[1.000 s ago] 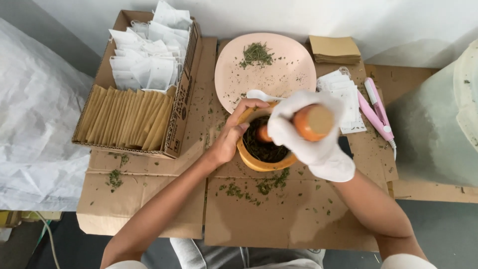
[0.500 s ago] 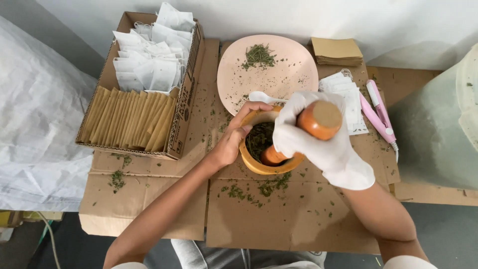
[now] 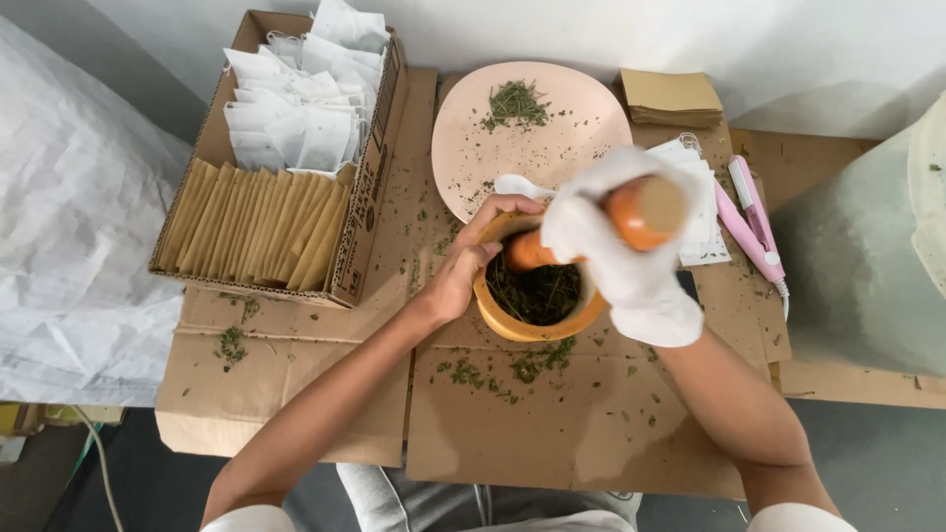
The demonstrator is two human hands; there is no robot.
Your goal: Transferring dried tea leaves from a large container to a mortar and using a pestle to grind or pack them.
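The white-gloved right hand (image 3: 631, 251) is clamped around an orange wooden pestle (image 3: 591, 232), whose tip sits in the round wooden mortar (image 3: 537, 296) mid-cardboard; the bare left hand (image 3: 473, 261) curls over the mortar's left rim. Dried green herbs (image 3: 537, 293) inside look coarse, so grinding seems partway

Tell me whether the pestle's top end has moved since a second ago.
Yes. The pestle top, gripped by the gloved right hand, has swung right and slightly up toward the pink tool, away from the mortar centre.

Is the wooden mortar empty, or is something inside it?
Not empty: dark green herbs lie inside the mortar, around the pestle.
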